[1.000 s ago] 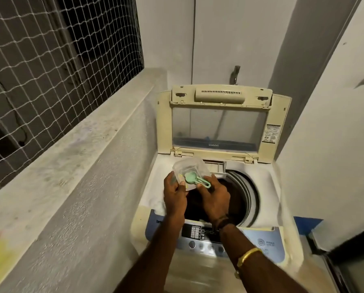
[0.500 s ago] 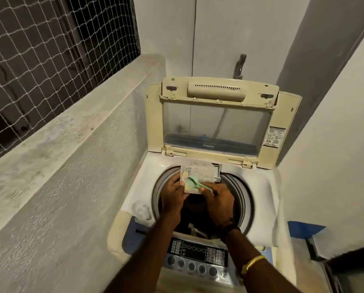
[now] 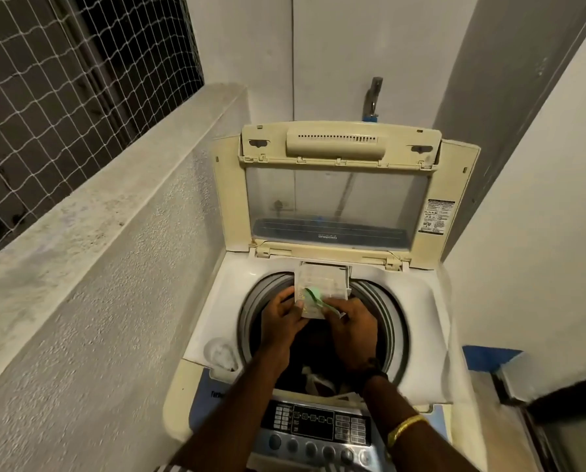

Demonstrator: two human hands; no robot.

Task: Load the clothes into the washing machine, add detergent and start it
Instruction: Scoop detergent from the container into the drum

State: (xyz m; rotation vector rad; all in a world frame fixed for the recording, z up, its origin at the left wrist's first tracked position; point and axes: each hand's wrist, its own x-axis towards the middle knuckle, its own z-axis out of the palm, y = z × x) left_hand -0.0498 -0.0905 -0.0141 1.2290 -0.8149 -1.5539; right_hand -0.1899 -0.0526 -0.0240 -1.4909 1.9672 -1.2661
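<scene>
From the head camera, both hands have moved away from the front of the drum since a second ago and now sit at its back rim, close under the raised lid, while the view has dipped so the control panel shows in full. The left hand reaches in with its fingers curled round the left edge of the clear tub and the thumb on top. The right hand, with a gold bangle on its wrist, pinches the handle of the green scoop, whose bowl lies over the tub's mouth. The tub overlaps the pulled-out detergent drawer of the washing machine, so their edges are hard to separate and what they hold cannot be told. Dark and white clothes lie in the drum beneath the forearms. A clear round cover rests on the machine's left deck.
</scene>
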